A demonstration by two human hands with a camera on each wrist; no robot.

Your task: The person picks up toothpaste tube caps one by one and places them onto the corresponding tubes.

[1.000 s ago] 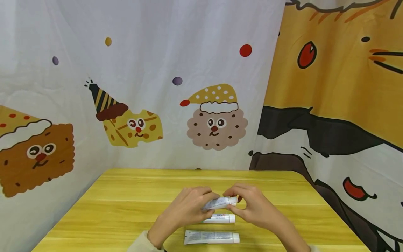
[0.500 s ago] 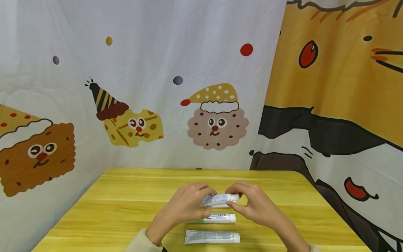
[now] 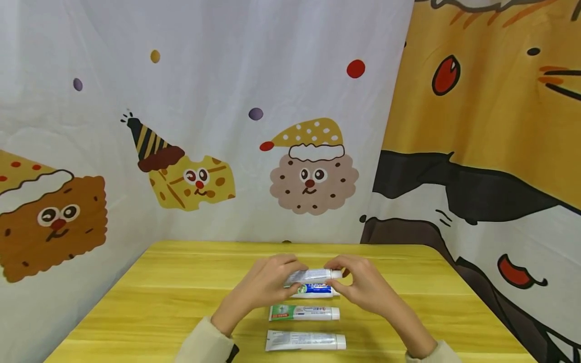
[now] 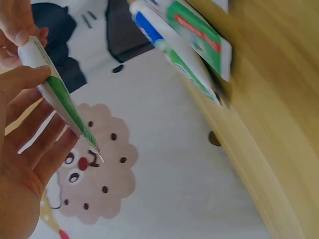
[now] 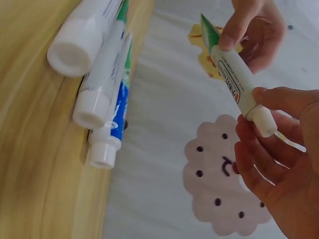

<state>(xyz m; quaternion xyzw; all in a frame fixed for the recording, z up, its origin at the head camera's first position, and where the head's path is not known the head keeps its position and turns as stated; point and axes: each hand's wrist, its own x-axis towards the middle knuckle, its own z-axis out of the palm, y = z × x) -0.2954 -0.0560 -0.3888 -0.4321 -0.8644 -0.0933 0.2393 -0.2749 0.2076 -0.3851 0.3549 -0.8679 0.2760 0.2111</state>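
Both hands hold a white and green toothpaste tube above the far end of a row of tubes. My left hand pinches its flat end between thumb and fingers, and my right hand pinches it close to the white cap. Just below it lies a toothpaste tube with a blue label, partly covered by the fingers. Nearer to me are a green-and-white toothpaste tube and a white tube with its printed grey-looking side up. All the caps point right.
The tubes lie roughly parallel on a yellow wood-grain table. Behind the table hangs a pale curtain with cartoon figures, and an orange printed cloth hangs to the right.
Both hands have lifted the held tube and moved it away from me, and it is now more level. The blue-labelled tube and the green end of the middle tube have come into sight.
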